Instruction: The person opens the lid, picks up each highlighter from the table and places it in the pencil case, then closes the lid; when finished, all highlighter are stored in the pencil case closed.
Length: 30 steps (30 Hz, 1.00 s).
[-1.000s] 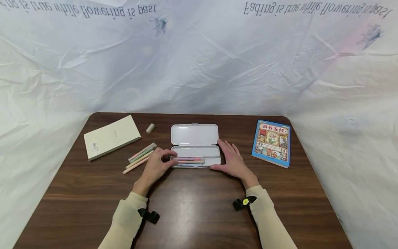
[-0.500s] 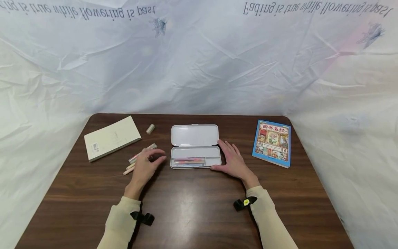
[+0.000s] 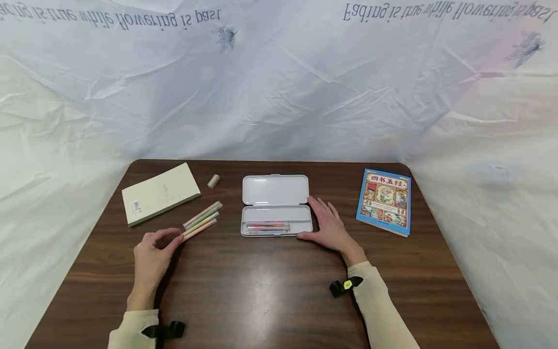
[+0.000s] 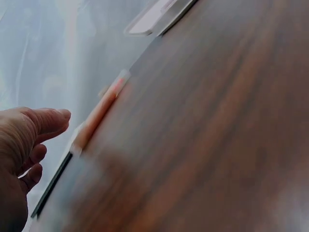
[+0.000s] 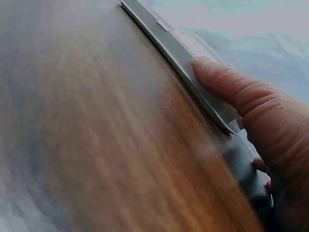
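Four sticks: these thin, round sticks (image 3: 201, 224) lie on the left part of the desk (image 3: 257, 291), side by side and slanted. From near to far they look peach, yellow, green and pink, with clear ends.
Left hand: the left hand (image 3: 150, 254) is at the low end of the peach stick. Its grip has the thumb and pointing finger close together there. I cannot tell if they pinch the stick, because the side view is blurry and shows the thumb just beside it.
Pencil case: the white pencil case (image 3: 265, 213) is in the middle of the desk, with its lid (image 3: 275, 189) laid back. No words can be read on it.
Thin sticks in the case: pink, red and blue ones (image 3: 268, 226) lie in the near part, on the left.
Right hand: the right hand (image 3: 329, 230) is at the right end of the case. Its grip is spread wide, with the thumb touching the near edge and the fingers by the back corner.
Little block: a small pale block (image 3: 213, 181) is near the back.
Cream book or box: the cream one (image 3: 161, 191) is at the back left. It has a barcode label (image 3: 137, 207) and faint marks too pale to read.
Blue book: the blue book (image 3: 384, 201) is on the right. Its cover says 四书五经, over little pictures.
White sheet: behind the desk, the white sheet (image 3: 279, 97) says "Fading is true while flowering is past" in upside-down letters.
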### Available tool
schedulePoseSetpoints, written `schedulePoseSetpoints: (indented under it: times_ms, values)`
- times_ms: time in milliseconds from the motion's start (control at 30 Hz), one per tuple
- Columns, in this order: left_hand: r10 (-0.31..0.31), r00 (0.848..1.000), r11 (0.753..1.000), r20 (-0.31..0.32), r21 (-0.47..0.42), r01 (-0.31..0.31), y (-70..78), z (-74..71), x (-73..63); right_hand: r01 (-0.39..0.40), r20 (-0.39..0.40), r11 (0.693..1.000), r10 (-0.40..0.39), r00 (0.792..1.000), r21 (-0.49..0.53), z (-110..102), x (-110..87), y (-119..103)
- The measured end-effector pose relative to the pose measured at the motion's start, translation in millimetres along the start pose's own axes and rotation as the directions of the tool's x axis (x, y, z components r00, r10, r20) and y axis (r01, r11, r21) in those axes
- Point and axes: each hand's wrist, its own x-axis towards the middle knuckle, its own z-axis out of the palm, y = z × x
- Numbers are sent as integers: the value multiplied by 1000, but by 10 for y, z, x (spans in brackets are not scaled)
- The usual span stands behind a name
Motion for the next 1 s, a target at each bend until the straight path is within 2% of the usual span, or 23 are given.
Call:
schedulePoseSetpoints:
  times_ms: [133,433,800,1000]
  values:
    - [-40,999,999,24,20,39,-76,-29,-52,-1,4,1000,1,1000,-2,-2,-9,3]
    - [-21,997,999,80,36,18,-123,18,-95,-1,14,1000,1,1000,-7,1,-14,4]
    - [-34,998,998,52,48,31,-93,19,-98,-3,10,1000,3,1000,-6,-11,-20,10]
    - [0,1000,1000,5,23,0,-67,40,-100,4,8,1000,-4,1000,-3,-15,-26,11]
